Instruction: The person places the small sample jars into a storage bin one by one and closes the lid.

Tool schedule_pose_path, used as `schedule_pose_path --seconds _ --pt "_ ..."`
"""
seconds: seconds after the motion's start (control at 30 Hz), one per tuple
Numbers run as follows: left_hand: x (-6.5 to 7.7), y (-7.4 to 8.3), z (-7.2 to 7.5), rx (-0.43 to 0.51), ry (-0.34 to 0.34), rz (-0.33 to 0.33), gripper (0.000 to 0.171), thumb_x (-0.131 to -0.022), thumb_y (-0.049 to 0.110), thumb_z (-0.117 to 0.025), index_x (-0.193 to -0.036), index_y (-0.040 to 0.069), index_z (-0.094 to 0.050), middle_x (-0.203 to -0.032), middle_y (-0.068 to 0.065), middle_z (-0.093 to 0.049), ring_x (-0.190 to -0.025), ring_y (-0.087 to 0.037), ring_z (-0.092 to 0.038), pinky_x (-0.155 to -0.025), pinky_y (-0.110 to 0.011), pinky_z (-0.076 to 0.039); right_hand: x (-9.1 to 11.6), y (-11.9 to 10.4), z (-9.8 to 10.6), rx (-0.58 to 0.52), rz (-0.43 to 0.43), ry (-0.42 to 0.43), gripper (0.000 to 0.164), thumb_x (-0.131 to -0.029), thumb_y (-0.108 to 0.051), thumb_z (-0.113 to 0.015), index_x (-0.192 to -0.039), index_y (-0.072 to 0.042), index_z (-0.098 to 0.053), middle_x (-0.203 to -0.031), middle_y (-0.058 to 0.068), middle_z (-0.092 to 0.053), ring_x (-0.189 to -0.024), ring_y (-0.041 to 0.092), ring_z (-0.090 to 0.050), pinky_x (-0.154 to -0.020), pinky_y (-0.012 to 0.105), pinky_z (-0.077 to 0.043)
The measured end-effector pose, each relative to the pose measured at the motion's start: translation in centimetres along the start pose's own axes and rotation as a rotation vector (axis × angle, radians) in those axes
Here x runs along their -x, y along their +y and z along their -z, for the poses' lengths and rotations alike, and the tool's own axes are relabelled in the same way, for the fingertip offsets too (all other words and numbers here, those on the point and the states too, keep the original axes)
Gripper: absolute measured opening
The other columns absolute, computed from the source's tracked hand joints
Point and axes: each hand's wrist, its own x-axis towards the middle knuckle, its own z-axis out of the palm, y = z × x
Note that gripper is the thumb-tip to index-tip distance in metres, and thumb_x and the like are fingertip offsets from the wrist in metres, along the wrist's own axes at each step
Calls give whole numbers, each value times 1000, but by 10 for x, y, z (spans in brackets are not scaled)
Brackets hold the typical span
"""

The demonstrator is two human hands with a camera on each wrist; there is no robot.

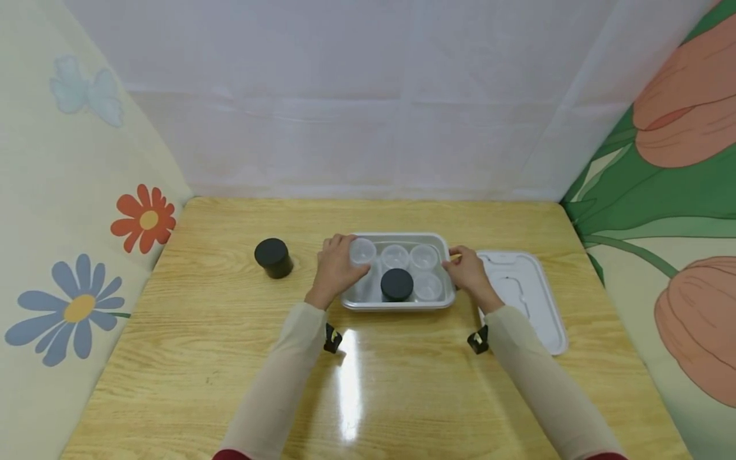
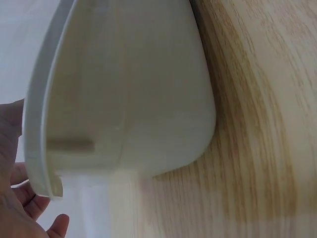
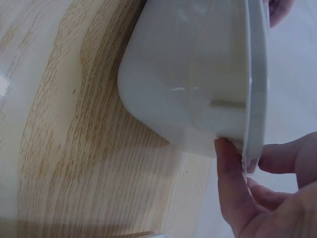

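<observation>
A white rectangular plastic container point(image 1: 398, 306) stands on the table before me in the head view. Inside it sit several clear round cups point(image 1: 423, 257) and one jar with a black lid point(image 1: 397, 284). At the container's left end my left hand point(image 1: 338, 271) grips the rim, its thumb reaching over the inside by a clear cup point(image 1: 363, 251). My right hand point(image 1: 468, 271) pinches the rim at the right end. From the right wrist view, the right hand's fingers point(image 3: 230, 173) lie on both sides of the rim. The left wrist view shows the container's outer wall point(image 2: 148, 89).
A black lidded jar point(image 1: 273, 258) stands alone on the wooden table point(image 1: 230, 358), left of the container. To the right a white lid point(image 1: 540, 306) lies flat, partly under my right forearm. A white sheet point(image 1: 368, 128) hangs behind the table, with flower-printed panels at both sides.
</observation>
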Motion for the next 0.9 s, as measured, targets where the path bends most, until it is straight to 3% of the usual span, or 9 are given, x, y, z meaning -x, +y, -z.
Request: schedule_pose_path --seconds 0.17,0.37,0.57,0.7,0.9 --pt "-1 -4 -2 -53 6 -32 64 -74 28 -79 -126 2 -54 -120 -18 -55 -113 -36 -45 -88 -53 -41 1 -1 0 -10 0 -2 41 -92 -10 -54 -129 7 -48 -102 24 -58 -68 17 -56 -58 34 -56" --pt "-2 -10 -7 -138 28 -81 65 -70 24 -81 -126 3 -54 -116 -16 -56 -112 -34 -46 -83 -51 -43 0 0 -1 1 -2 2 40 -92 -11 -55 -129 6 -49 -97 20 -57 -65 15 -55 -53 27 -53" --pt "0 -9 -5 -141 33 -97 68 -68 22 -83 -126 2 -54 -117 -17 -55 -111 -35 -45 -82 -50 -43 -1 2 -2 -1 -5 6 40 -92 -10 -55 -129 6 -50 -95 19 -56 -64 15 -54 -51 25 -51" --pt "1 -9 -3 -120 15 -88 69 -69 21 -83 -128 0 -53 -118 -18 -55 -112 -36 -45 -86 -51 -43 -2 2 -2 -6 -2 5 40 -92 -10 -55 -128 6 -50 -94 18 -56 -63 14 -53 -51 25 -51" --pt "1 -13 0 3 -28 -42 70 -73 18 -80 -132 -2 -49 -124 -21 -51 -115 -38 -44 -96 -53 -38 -1 2 -2 -4 -11 1 41 -93 -11 -55 -129 5 -49 -96 18 -56 -63 14 -53 -54 28 -52"
